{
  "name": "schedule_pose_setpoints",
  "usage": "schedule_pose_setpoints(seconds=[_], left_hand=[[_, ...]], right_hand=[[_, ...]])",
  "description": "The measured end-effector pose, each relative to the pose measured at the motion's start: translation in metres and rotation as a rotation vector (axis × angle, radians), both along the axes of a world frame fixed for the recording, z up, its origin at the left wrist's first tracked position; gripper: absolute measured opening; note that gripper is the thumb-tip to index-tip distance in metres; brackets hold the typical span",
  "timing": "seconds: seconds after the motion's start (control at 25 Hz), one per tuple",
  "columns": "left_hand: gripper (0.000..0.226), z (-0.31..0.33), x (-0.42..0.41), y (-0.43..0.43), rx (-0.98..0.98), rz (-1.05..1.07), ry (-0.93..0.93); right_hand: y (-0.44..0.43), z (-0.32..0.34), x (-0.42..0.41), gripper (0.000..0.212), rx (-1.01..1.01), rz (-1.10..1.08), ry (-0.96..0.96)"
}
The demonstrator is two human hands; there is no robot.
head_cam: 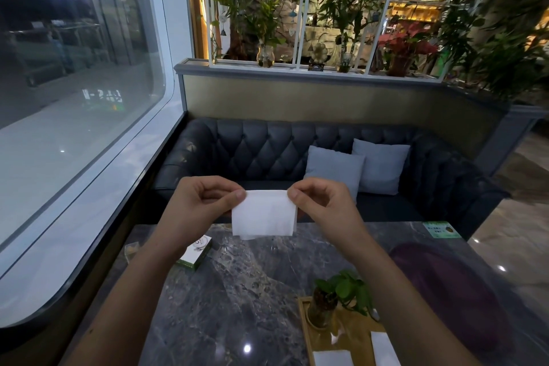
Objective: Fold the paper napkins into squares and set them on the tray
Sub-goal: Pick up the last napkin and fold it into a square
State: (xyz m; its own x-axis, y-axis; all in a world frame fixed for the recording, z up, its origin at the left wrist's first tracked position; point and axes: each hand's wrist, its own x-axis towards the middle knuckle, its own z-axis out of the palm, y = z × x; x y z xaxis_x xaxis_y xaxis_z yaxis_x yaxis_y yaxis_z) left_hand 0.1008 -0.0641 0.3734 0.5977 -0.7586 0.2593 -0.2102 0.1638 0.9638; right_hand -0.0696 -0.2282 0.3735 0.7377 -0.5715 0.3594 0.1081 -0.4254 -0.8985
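I hold a white paper napkin (264, 213) up in the air above the far half of the table, folded into a hanging rectangle. My left hand (202, 205) pinches its top left corner and my right hand (322, 205) pinches its top right corner. A wooden tray (306, 333) lies near the front right of the table. On it lie two folded white napkins, one (332, 358) at the bottom edge of the view and another (384, 348) partly under my right forearm.
A small potted plant in a glass jar (323, 306) stands on the tray's far end. A green-and-white napkin box (197, 252) lies on the grey marble table (237, 291) under my left wrist. A green card (441, 230) lies at the far right corner. A dark sofa (267, 151) stands behind the table.
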Motion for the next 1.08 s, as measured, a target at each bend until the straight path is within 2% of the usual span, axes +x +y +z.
schedule_pose_setpoints(seconds=[0.2, 0.28, 0.4, 0.52, 0.8, 1.08], left_hand=[[0.022, -0.004, -0.005, 0.000, 0.015, -0.111, 0.093], [0.022, -0.008, -0.009, 0.000, 0.044, -0.156, 0.088], [0.018, -0.009, -0.012, -0.002, 0.021, -0.116, 0.101], [0.014, -0.007, -0.013, -0.003, 0.010, -0.105, 0.100], [0.005, -0.009, -0.011, -0.004, 0.012, -0.054, 0.087], [0.019, -0.013, -0.014, -0.005, 0.031, -0.118, 0.088]], right_hand=[[0.004, 0.007, 0.001, 0.017, 0.086, 0.020, -0.065], [0.003, 0.009, 0.001, 0.017, 0.127, 0.011, -0.079], [0.004, 0.009, -0.002, 0.009, 0.233, 0.033, -0.055], [0.007, 0.003, -0.006, 0.018, 0.345, 0.164, 0.028], [0.006, -0.004, -0.004, 0.009, 0.369, 0.132, -0.004], [0.003, -0.009, -0.005, 0.013, 0.369, 0.117, -0.012]])
